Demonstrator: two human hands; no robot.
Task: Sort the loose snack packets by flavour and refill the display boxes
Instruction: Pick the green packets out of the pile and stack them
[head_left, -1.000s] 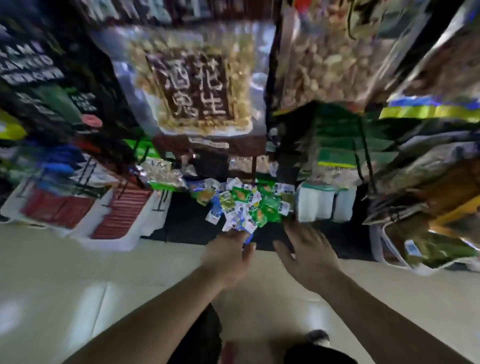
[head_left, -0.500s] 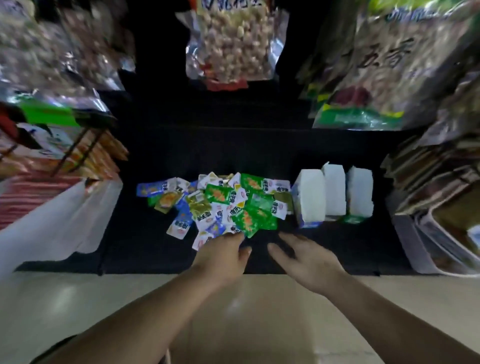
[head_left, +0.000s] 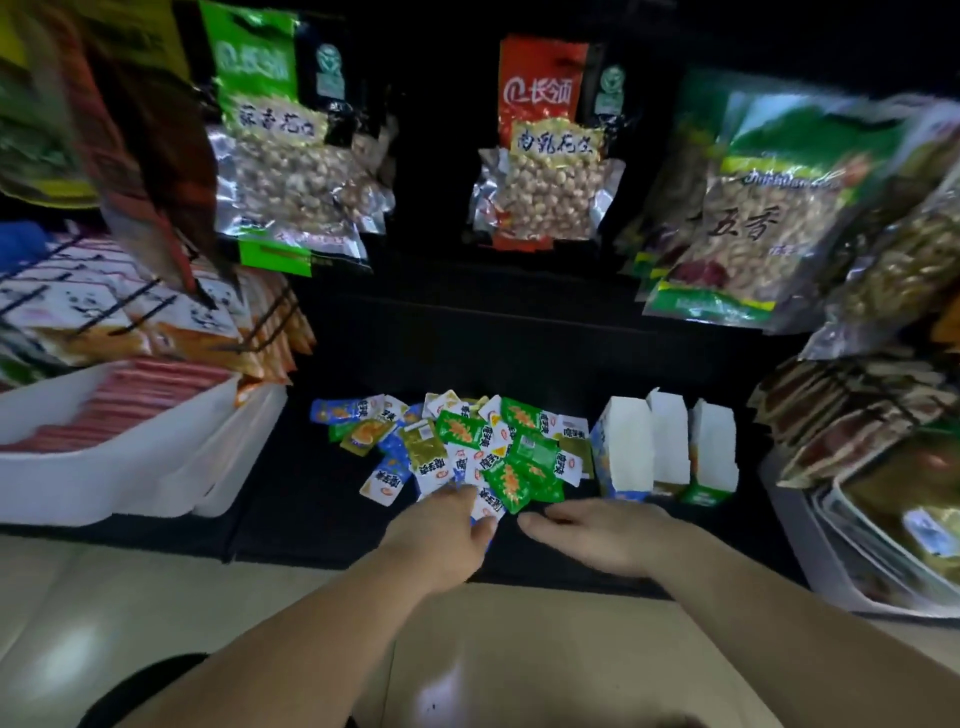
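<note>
A heap of loose snack packets (head_left: 467, 447) in green, blue, olive and white lies on the dark bottom shelf (head_left: 311, 499). Three white display boxes (head_left: 670, 441) stand upright in a row just right of the heap. My left hand (head_left: 441, 530) is at the heap's near edge, fingers curled around a blue and white snack packet (head_left: 491, 506). My right hand (head_left: 597, 535) lies flat, palm down, fingers apart and pointing left, its tips just short of a green packet (head_left: 511, 483).
White bins (head_left: 104, 467) of red packets stand at the left. Large bags of peanuts (head_left: 540, 171) hang above the shelf, with more bags (head_left: 779, 218) and trays at the right. Pale tiled floor (head_left: 78, 623) runs in front of the shelf.
The view has dropped and moved closer to the bottom shelf. Both hands have come forward and down to the heap's near edge, and the right hand has flattened.
</note>
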